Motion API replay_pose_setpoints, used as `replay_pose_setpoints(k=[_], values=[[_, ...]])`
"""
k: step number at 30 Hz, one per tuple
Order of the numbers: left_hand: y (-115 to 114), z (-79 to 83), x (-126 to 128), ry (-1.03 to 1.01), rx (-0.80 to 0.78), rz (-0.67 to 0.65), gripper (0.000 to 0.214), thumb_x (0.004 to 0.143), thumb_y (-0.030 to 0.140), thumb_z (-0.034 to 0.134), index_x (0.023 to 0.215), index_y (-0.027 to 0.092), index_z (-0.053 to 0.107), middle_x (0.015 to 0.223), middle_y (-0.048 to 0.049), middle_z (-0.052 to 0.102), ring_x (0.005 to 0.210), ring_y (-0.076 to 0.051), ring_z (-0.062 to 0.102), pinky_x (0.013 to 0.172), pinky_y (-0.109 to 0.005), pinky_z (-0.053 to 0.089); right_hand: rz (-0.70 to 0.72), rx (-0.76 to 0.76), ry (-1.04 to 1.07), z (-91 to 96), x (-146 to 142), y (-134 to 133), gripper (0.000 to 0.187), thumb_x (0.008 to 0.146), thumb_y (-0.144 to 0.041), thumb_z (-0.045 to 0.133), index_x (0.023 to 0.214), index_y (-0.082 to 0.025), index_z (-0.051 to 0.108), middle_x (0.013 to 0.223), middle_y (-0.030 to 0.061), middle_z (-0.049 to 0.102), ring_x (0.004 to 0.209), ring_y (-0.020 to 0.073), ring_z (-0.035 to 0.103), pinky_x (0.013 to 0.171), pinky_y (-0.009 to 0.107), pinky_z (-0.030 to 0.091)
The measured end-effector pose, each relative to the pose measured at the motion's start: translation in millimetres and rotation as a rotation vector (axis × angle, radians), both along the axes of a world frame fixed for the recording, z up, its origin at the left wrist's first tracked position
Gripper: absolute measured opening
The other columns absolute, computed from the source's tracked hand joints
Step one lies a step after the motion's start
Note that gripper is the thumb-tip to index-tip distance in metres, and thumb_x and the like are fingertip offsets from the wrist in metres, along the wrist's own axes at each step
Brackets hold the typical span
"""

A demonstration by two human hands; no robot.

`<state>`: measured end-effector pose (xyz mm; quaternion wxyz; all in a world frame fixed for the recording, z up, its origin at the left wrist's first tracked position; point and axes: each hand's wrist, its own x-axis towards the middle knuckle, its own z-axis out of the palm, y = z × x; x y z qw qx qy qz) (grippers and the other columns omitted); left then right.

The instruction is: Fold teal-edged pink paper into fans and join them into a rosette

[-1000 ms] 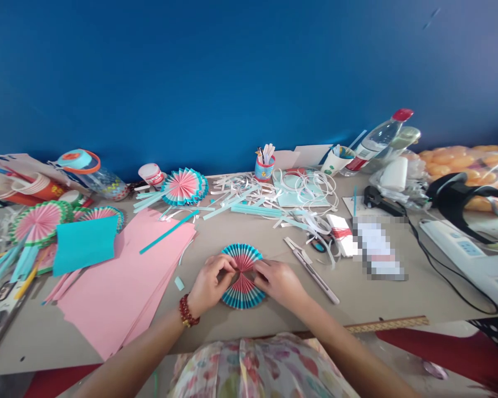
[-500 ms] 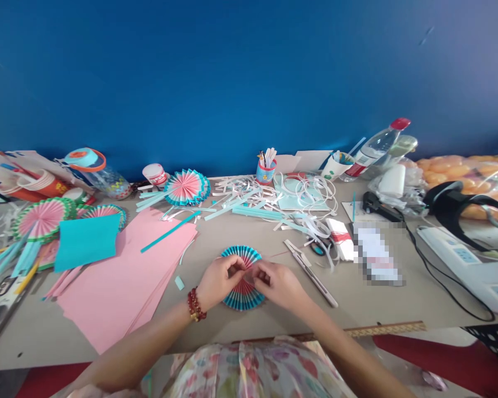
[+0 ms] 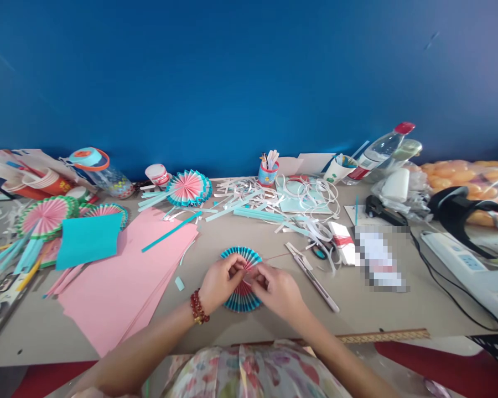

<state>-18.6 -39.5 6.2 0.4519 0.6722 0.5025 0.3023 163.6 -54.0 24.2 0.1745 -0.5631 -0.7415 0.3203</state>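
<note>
A round pleated paper rosette point(image 3: 243, 302), pink toward the middle with a blue rim, lies on the table before me. Over its centre, my left hand point(image 3: 224, 282) is closed, thumb and forefinger pinched together; what they pinch is too small to make out. My right hand point(image 3: 277, 287) faces it from the right, its fingers also pinched. From behind the right fingers a thin reddish thread point(image 3: 279, 256) runs off across the table. Both hands cover the rosette's middle. To the right lie a slim craft knife point(image 3: 320, 287) and scissors point(image 3: 318, 252).
Pink paper sheets point(image 3: 124, 282), with a blue sheet point(image 3: 89, 240) overlapping them, lie at left. Finished-looking rosettes point(image 3: 188, 188) and paper strips point(image 3: 257, 214) line the back. A phone point(image 3: 379, 260), a power strip point(image 3: 460, 260) and a bottle point(image 3: 377, 152) stand or lie at right.
My right hand's fingers have shifted slightly at the rosette's centre. The left hand stays pinched there. The whole view has moved a little.
</note>
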Motion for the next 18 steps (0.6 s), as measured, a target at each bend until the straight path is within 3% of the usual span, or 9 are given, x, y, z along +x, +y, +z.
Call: replay_pose_setpoints(k=[5,10,13,18], values=[[-0.1,2.0,-0.9,0.088,0.048,-0.023,0.010,0.086,0.017,0.055,0.083,0.022,0.063,0.079,0.0008,0.070,0.075,-0.017,0.064,0.069,-0.026,0.047,0.066,0.104,-0.102,-0.6,-0.7,-1.8,0.011,0.084,-0.018,0.056,0.089,-0.023,0.064,0.080,0.0015,0.073,0.069,0.0166,0.066,0.059,0.023,0.033],[-2.3,4.8,-3.2,0.088,0.119,-0.089,0.017,0.085,0.013,0.053,0.091,0.022,0.067,0.092,-0.0031,0.070,0.087,-0.019,0.064,0.079,-0.029,0.050,0.052,0.137,-0.098,-1.0,-3.2,4.1,0.009,0.084,-0.019,0.056,0.089,-0.023,0.063,0.076,0.0000,0.072,0.066,0.0160,0.064,0.058,0.024,0.032],[-4.2,4.2,-3.5,0.075,0.119,-0.062,0.013,0.085,0.015,0.056,0.090,0.021,0.067,0.092,-0.0037,0.070,0.086,-0.019,0.064,0.078,-0.030,0.050,0.043,0.109,-0.026,0.7,-5.2,7.0,0.009,0.082,-0.017,0.057,0.087,-0.023,0.062,0.072,-0.0017,0.069,0.065,0.0157,0.063,0.059,0.023,0.034],[-3.1,1.5,-3.3,0.006,0.062,0.006,0.012,0.088,0.018,0.054,0.088,0.021,0.066,0.084,-0.0005,0.071,0.077,-0.016,0.064,0.072,-0.026,0.049,-0.047,0.098,0.132,2.4,-5.5,5.1,0.020,0.090,-0.020,0.048,0.108,-0.023,0.056,0.094,0.0036,0.071,0.074,0.0168,0.065,0.062,0.024,0.042]])
